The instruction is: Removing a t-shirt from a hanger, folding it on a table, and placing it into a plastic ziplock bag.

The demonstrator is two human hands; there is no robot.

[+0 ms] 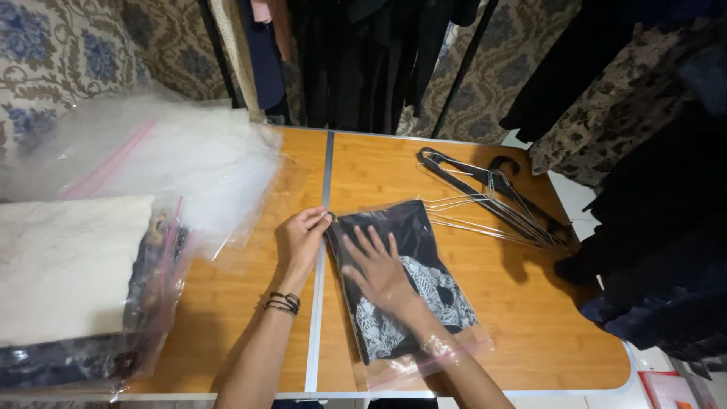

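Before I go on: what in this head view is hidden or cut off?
- Middle of the bagged dark garment: covered by the right hand.
- Bag corner: under the left hand fingertips.
- Stacked bags: cut off by the left edge.
- Hangers: count unclear, they overlap.

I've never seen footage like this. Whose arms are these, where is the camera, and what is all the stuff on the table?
There is no machine here: these are a person's two bare arms, filmed by a camera worn on their head that looks down at the work. The left hand, with dark bands at the wrist, pinches the top corner of a clear plastic bag that holds a folded black garment with a white pattern. The right hand lies flat on that bag, fingers spread. The bag rests on a wooden folding table. To the right lies a bunch of clothes hangers, wire and black. On the left are more clear bags, some with folded cloth inside. Dark clothes hang behind and to the right.
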